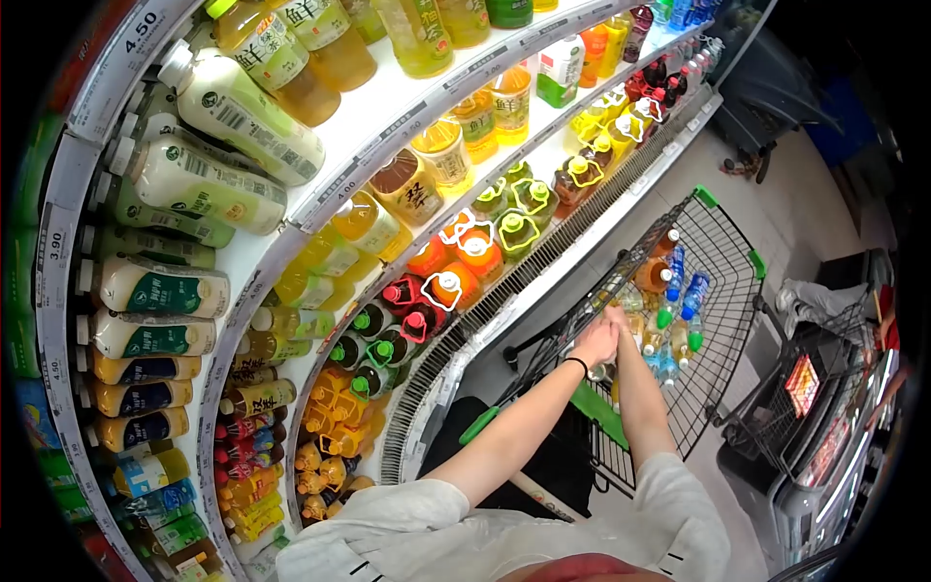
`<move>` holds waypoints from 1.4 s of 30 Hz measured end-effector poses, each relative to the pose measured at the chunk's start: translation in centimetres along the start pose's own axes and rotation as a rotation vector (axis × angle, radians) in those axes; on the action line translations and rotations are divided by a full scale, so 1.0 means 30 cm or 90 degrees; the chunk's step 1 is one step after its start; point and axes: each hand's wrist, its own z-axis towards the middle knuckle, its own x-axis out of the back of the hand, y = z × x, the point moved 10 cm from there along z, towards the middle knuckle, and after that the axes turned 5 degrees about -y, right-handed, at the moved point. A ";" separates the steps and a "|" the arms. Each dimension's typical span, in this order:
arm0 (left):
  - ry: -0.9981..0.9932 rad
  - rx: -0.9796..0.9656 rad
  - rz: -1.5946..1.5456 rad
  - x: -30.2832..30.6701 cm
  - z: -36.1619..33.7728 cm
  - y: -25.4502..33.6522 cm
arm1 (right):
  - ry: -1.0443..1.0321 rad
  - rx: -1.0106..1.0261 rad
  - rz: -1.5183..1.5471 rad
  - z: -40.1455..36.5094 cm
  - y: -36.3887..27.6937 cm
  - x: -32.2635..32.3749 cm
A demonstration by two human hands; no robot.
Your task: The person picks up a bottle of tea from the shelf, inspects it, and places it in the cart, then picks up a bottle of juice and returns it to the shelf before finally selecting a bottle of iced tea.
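Note:
Both my arms reach into a wire shopping cart [722, 254] with green corner caps. My left hand [593, 342], with a black band on its wrist, is closed over the cart's near end. A small bottle [602, 371] shows just under it, seemingly in its grip. My right hand [617, 317] presses against the left hand from the far side, its fingers hidden. Deeper in the cart lie several drinks, among them an orange bottle [655, 274], blue-labelled water bottles [692, 293] and green-capped bottles [664, 318].
An open chiller curves along the left, its shelves [388, 116] packed with bottled teas, juices and milk drinks, with price strips on the edges. A vent grille [504, 301] runs along its base. A second, grey cart [810, 412] stands at the right on the tiled floor.

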 end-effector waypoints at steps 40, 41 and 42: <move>0.099 -0.150 -0.025 -0.142 0.422 -0.024 | 0.319 0.321 0.184 -0.793 -0.523 0.611; 0.105 -0.168 -0.054 -0.138 0.424 -0.025 | 0.326 0.325 0.215 -0.780 -0.512 0.606; 0.122 -0.195 -0.047 -0.133 0.414 -0.022 | 0.333 0.329 0.247 -0.769 -0.500 0.600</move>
